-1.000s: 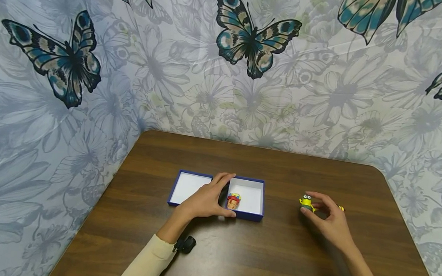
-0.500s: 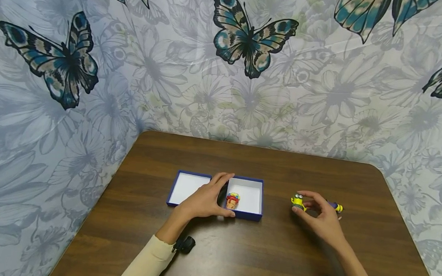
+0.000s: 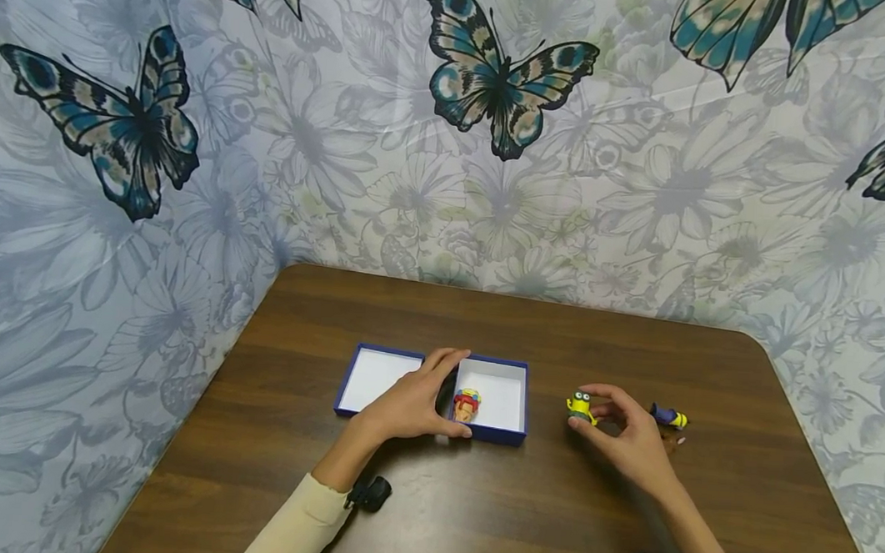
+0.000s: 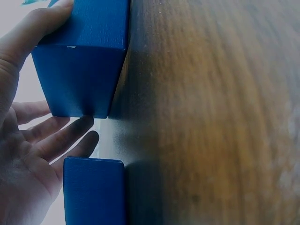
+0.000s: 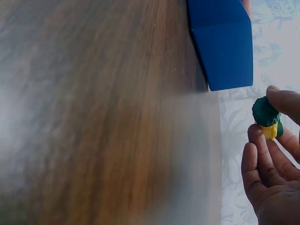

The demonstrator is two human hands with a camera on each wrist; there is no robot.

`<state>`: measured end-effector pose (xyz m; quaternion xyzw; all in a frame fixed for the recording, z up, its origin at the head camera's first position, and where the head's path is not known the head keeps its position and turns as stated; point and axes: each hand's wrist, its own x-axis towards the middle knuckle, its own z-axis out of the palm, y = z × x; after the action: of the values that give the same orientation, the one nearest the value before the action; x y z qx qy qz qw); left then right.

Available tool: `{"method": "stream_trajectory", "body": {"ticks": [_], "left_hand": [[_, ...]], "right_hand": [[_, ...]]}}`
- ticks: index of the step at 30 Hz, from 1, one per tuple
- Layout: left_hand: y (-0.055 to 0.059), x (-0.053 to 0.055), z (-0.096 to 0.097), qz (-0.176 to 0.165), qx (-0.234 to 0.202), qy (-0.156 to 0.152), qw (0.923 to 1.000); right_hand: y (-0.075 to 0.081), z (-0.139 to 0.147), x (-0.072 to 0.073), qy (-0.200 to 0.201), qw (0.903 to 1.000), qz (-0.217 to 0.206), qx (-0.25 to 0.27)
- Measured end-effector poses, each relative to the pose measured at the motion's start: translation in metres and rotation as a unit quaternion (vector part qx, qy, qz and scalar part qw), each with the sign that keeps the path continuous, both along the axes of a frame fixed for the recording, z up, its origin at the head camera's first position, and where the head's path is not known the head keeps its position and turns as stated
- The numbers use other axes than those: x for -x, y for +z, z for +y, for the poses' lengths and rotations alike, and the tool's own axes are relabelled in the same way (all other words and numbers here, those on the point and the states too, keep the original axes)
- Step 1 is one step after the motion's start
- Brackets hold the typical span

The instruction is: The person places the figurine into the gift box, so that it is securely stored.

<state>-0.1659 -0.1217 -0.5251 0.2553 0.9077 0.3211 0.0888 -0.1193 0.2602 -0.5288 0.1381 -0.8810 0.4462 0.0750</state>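
Observation:
In the head view my left hand [image 3: 406, 401] holds the left end of a blue box [image 3: 498, 436] with a white inside. Its thumb lies at the near wall and the fingers reach to the far side. Inside the box, at its left, lies a small red-haired figurine [image 3: 467, 405]. My right hand [image 3: 632, 443] pinches a yellow-and-green minion figurine [image 3: 579, 406] between thumb and fingers, to the right of the box. From the right wrist view, the minion's dark green base [image 5: 265, 111] faces the camera, apart from the table.
A shallow blue-rimmed lid [image 3: 385, 378] lies left of the box, partly behind the left hand. A purple-and-yellow figurine [image 3: 668, 416] lies right of the right hand, with a small brown item [image 3: 672, 441] partly hidden near it. The wooden table [image 3: 505, 514] meets a butterfly-print backdrop.
My right hand has moved left with the minion figurine, towards the box. The purple-and-yellow figurine and the brown item have come into sight behind it. The left hand stays at the box.

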Motion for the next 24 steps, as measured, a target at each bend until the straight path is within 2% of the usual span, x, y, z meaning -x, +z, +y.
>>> {"method": "stream_trajectory", "body": {"ticks": [9,19,24], "left_hand": [[0.000,-0.002,0.000,-0.003,0.004,0.000,1.0000],[0.000,-0.001,0.001,-0.001,0.008,-0.001,1.0000],[0.001,0.000,-0.001,0.001,0.004,0.000,1.0000]], "right_hand": [[0.000,-0.014,0.003,0.028,0.9991,-0.014,0.028],[0.001,-0.025,0.005,0.025,0.9993,-0.016,0.024],[0.001,-0.031,0.009,0.039,0.9979,-0.018,0.048]]}}
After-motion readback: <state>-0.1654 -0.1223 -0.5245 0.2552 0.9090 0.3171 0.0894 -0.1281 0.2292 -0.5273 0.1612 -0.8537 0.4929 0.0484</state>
